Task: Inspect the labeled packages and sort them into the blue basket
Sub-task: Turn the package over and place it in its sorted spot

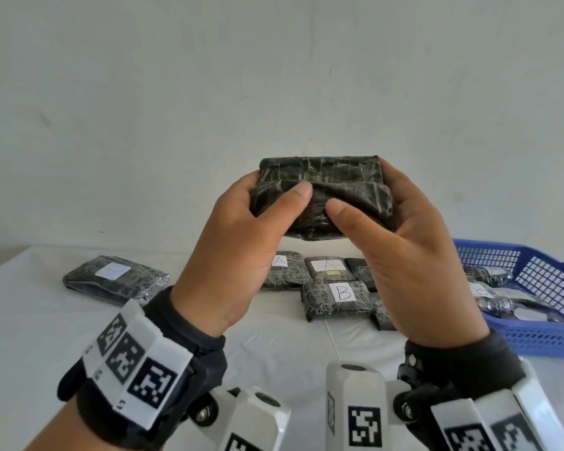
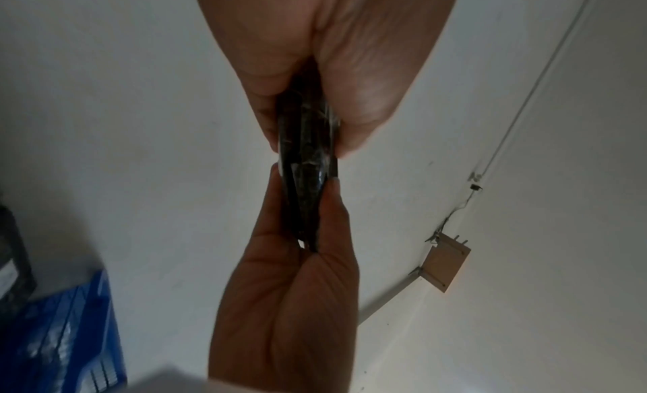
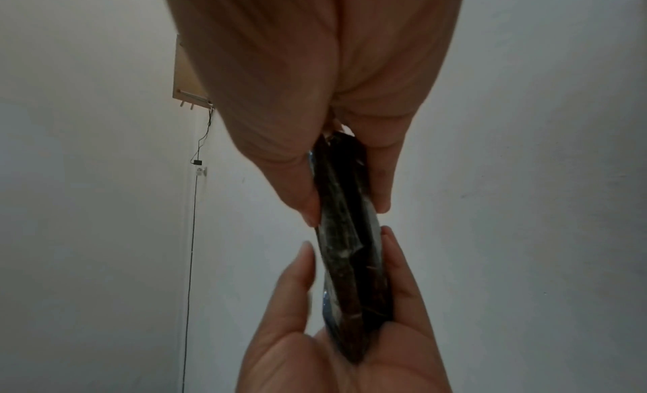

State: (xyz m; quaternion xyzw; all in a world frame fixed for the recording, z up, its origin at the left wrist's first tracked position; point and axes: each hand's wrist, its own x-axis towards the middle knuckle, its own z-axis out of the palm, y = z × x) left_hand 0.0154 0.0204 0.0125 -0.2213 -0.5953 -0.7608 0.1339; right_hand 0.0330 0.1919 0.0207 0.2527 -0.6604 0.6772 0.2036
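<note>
A black film-wrapped package [image 1: 323, 180] is held upright in the air above the table, and the side facing me shows no label. My left hand [image 1: 275, 190] pinches its left end, thumb in front and fingers behind. My right hand [image 1: 363, 190] grips the right end the same way. The left wrist view shows the package [image 2: 308, 161] edge-on between my left hand [image 2: 304, 127] and right hand [image 2: 301, 205]. In the right wrist view the package [image 3: 346, 260] sits between both hands. The blue basket [image 1: 541, 275] stands at the right and holds several wrapped packages [image 1: 498, 304].
On the white table [image 1: 46, 320] below my hands lie two packages marked A [image 1: 285, 268] [image 1: 328, 268] and one marked B [image 1: 339, 296]. Another package with a white label [image 1: 114, 278] lies apart at the left. A wooden board [image 2: 446, 266] with a cable hangs on the wall.
</note>
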